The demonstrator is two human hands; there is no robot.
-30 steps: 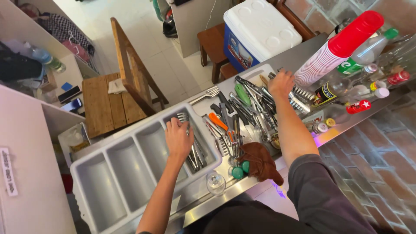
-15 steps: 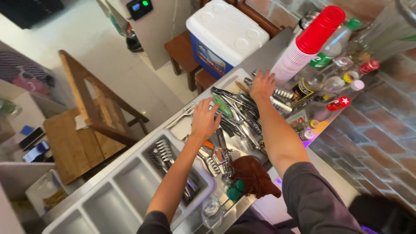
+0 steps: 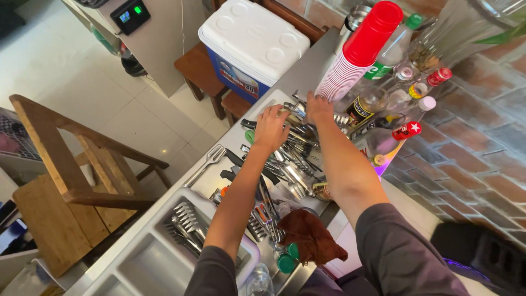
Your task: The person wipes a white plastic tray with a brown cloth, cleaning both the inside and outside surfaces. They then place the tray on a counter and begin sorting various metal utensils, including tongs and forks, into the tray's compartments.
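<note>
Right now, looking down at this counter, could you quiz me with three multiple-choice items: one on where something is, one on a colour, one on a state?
1. Where do both hands rest?
A. on the pile of cutlery
B. in the grey tray
C. on the cooler

2. What colour is the top cup of the tall cup stack?
A. blue
B. red
C. green

3. The cooler's lid is:
A. shut
B. propped open
C. missing

Answers:
1 A: the left hand and right hand lie on the pile of cutlery.
2 B: the cup stack is topped red.
3 A: the white lid sits flat on the cooler.
</note>
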